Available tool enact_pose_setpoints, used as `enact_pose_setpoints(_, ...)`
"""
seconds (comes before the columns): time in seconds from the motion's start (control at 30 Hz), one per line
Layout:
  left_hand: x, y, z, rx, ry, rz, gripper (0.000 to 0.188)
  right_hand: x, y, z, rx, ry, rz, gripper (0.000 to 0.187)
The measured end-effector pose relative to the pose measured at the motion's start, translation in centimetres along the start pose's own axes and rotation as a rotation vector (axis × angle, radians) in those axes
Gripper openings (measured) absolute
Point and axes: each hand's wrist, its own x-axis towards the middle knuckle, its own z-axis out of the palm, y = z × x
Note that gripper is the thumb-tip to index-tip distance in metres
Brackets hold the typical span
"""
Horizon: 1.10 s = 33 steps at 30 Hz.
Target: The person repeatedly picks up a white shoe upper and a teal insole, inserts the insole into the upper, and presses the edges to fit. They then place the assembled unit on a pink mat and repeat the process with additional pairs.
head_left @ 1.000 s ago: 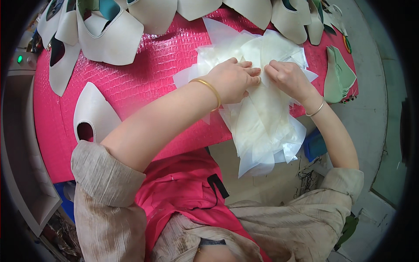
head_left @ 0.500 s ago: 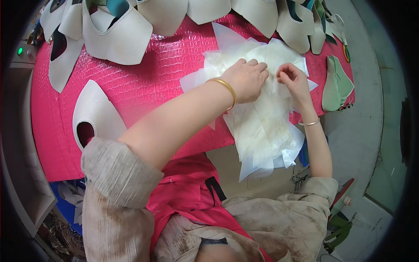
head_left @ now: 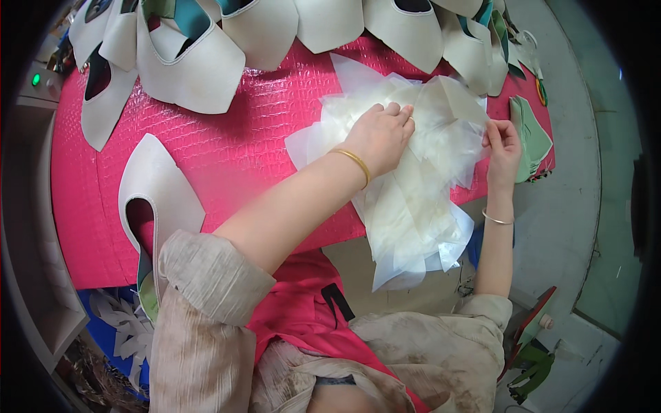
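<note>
A loose heap of thin, translucent whitish sheets lies on the pink table and hangs over its near edge. My left hand, with a gold-coloured bangle at its wrist, rests on the middle of the heap, fingers stretched forward on the sheets; its thumb is hidden. At the right side of the heap, my right hand pinches the edge of one translucent sheet between thumb and fingers. Beside this hand sits a stack of pale green pieces.
White shoe uppers line the table's far side, and another white upper stands at the left near my sleeve. Pink textured covering spreads over the table. Scissors lie at the far right corner. Below left is a blue container with white scraps.
My right hand has moved right, from above the heap to its right side, and now pinches a sheet's edge. My left hand has shifted slightly left and nearer, its fingers stretching out.
</note>
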Motion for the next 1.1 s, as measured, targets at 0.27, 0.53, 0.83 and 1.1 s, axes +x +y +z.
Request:
enact_pose_setpoints(0.27, 3.6, 0.7, 1.1, -0.052, 0.025, -0.127, 0.038, -0.6, -3.6, -0.2, -0.288, 0.161, -0.129, 0.007)
enact_pose_setpoints(0.53, 4.0, -0.3, -6.8, -0.820, -0.571, -0.194, 0.063, -8.8, -15.0, -1.0, -0.515, 0.337, -0.344, 0.002)
enact_pose_setpoints(0.83, -15.7, -2.8, -15.2, -1.318, -0.282, -0.614, 0.029, -13.0, -17.7, 13.9, -0.340, -0.280, -0.457, 0.047)
enact_pose_setpoints(1.1, -29.6, -15.7, -16.0, -0.727, 0.481, -0.838, 0.052, -12.6, -19.1, 25.2, 0.491, -0.596, 0.474, 0.033)
